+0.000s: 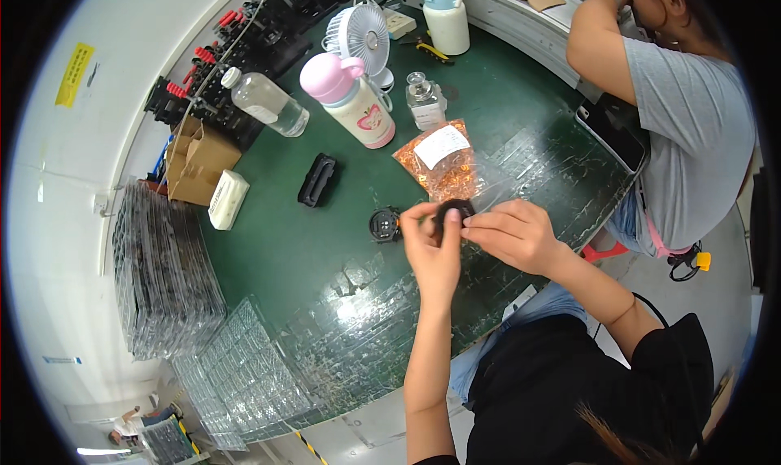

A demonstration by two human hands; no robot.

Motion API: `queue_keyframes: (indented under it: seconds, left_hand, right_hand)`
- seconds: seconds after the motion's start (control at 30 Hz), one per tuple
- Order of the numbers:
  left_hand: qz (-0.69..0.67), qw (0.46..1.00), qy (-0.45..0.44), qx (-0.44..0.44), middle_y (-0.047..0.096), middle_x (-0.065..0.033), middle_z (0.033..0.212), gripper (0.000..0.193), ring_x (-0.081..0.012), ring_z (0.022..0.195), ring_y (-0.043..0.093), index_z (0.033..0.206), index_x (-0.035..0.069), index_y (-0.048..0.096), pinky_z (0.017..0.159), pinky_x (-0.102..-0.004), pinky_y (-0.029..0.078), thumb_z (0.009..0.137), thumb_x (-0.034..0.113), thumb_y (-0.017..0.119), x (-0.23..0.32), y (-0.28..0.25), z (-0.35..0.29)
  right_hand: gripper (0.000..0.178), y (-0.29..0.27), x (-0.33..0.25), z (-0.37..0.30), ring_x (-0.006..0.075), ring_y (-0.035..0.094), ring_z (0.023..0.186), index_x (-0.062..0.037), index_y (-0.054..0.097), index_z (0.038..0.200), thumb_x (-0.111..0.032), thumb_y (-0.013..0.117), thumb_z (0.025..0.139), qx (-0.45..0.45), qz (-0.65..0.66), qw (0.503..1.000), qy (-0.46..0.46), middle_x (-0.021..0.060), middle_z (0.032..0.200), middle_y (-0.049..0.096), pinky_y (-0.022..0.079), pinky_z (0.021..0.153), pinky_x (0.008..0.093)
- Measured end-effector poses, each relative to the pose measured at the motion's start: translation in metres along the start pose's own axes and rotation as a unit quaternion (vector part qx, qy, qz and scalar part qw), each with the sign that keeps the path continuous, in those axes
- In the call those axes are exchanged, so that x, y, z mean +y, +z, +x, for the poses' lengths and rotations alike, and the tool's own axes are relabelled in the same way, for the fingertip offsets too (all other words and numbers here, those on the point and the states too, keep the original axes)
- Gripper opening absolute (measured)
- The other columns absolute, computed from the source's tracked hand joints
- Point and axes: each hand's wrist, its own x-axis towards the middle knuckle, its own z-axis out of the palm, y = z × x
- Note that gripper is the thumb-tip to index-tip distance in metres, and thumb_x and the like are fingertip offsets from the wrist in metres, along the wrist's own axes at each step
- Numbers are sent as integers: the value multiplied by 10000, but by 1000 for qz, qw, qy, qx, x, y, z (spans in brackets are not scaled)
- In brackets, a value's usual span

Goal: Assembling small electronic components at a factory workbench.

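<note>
My left hand (435, 249) pinches a small black part (461, 207) between thumb and fingers. From the other side my right hand (517, 235) has its fingertips closed together at the part's edge. The part's exact kind is hard to make out, as fingers cover much of it. Just left of my left hand, a round black watch-case-like piece (384, 224) lies on the green table. Right behind my hands is a clear plastic bag of small orange pieces (443, 176) with a white label. A black oblong tray (319, 179) lies further left.
Behind stand a pink-lidded bottle (358, 111), clear bottle (272, 105), glass jar (425, 103), fan (364, 38) and white flask (446, 26). Stacked clear trays (159, 274), a cardboard box (199, 164) and tissue pack (228, 200) line the left. A co-worker (691, 107) sits right, beside a phone (610, 135).
</note>
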Motion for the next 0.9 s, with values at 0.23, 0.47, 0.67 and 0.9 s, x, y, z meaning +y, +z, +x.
queue_keyframes:
  seconds: [0.23,0.47,0.67,0.9]
  left_hand:
    - [-28,986,58,151,600,-102,861,226,-159,693,630,1068,56,426,515,-206,437,909,131,567,8,-43,22]
    - [-86,986,-7,141,567,-109,879,304,-143,619,604,1159,52,391,480,-226,483,910,115,552,15,-46,23]
    - [-86,983,-21,162,556,-99,855,375,-106,568,546,1200,65,339,481,-227,479,901,98,562,6,-47,24]
    - [-90,986,-14,139,572,-81,799,337,-93,544,532,1176,47,375,457,-216,447,900,95,563,7,-41,22]
  right_hand:
    - [205,-12,19,-3,255,617,795,-36,643,943,-17,614,741,-140,183,954,190,97,925,647,492,710,334]
    - [172,27,29,-3,269,608,835,-67,642,919,-63,614,749,-197,41,969,145,88,868,625,505,737,377]
    - [151,39,38,-5,302,613,801,-83,631,905,-124,620,760,-283,-5,948,145,118,873,615,499,703,404]
    - [209,49,44,-19,330,604,804,-75,642,962,-125,647,759,-256,-9,952,167,151,918,614,490,730,422]
